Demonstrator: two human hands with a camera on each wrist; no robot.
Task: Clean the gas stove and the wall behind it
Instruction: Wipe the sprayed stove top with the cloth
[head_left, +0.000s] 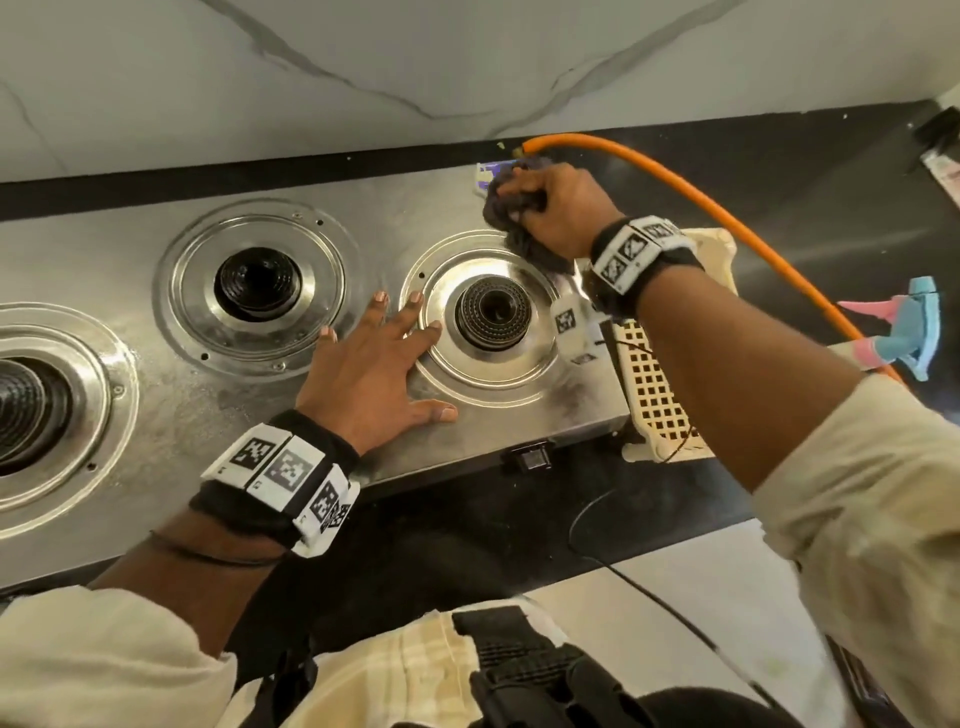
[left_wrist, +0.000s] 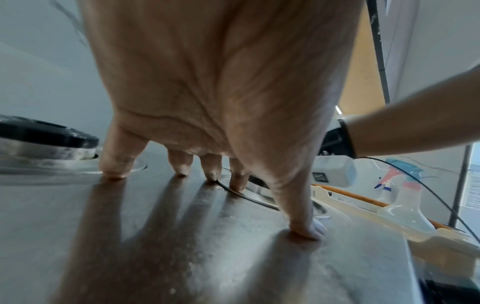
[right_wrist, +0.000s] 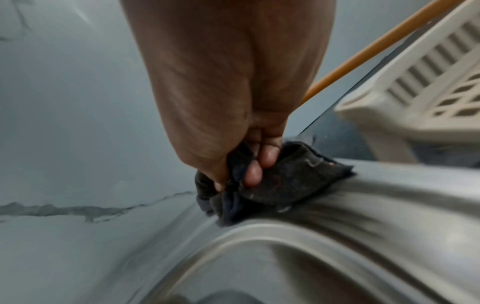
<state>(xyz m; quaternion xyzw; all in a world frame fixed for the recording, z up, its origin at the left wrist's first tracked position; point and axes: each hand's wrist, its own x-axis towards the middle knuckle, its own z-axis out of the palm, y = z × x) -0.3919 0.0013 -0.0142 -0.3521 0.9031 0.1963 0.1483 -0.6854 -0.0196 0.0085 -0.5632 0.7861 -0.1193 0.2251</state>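
Marble-veined wall (head_left: 363, 57) fills the top of the head view, and below it a black surface (head_left: 779, 197) carries the steel gas stove (head_left: 395, 223), which runs from the left edge to right of centre. Three burner rings show; the right burner (head_left: 492, 313) sits mid-frame.

At the upper centre-right of the frame, the right hand (head_left: 558, 208) grips a dark cloth (head_left: 501, 208), fingers (right_wrist: 253, 171) curled round its bunched folds, and presses it onto the stove's back right corner, just above the right burner's dish. The right wrist view shows the cloth (right_wrist: 283, 183) touching the steel close to where the stove ends before the wall. An orange hose (head_left: 675, 182) arcs off from that same corner toward the right edge.

The left hand (head_left: 371, 371) lies flat on the stove between the middle and right burners, fingers (left_wrist: 115, 164) spread and straight, holding nothing; it seems to steady the stove.

From the cloth, the uncleaned length of the stove stretches leftward along its long axis, and the wall lies just above in the frame. The right hand is plainly the nearer to both, so the wiping likely goes on leftward or up onto the wall.

A cream basket (head_left: 660, 395) and a spray bottle (head_left: 906, 332) stand to the right.
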